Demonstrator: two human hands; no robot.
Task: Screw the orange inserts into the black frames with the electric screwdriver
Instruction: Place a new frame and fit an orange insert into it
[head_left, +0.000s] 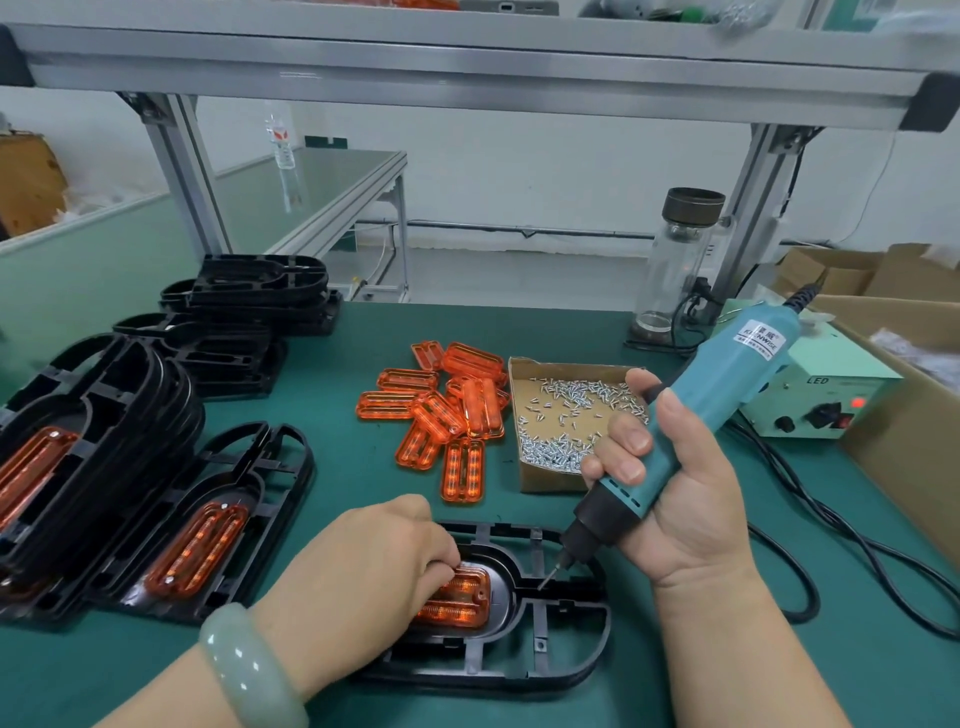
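Observation:
A black frame (566, 660) lies at the near edge of the green mat, with an orange insert (462, 603) seated in its oval recess. My left hand (363, 571) rests over the insert's left part, its curled fingertips pressing on the insert's top edge. My right hand (675, 499) grips the teal electric screwdriver (727, 384), tilted, its bit tip hovering just right of the insert over the frame's inner channel. Whether a screw sits on the bit is too small to tell.
A cardboard tray of screws (566, 415) sits beyond the frame, a pile of loose orange inserts (447, 410) to its left. Assembled frames (202, 525) and stacks of black frames (249, 296) fill the left. The power supply box (815, 395), its cables and a glass bottle (675, 260) stand at right.

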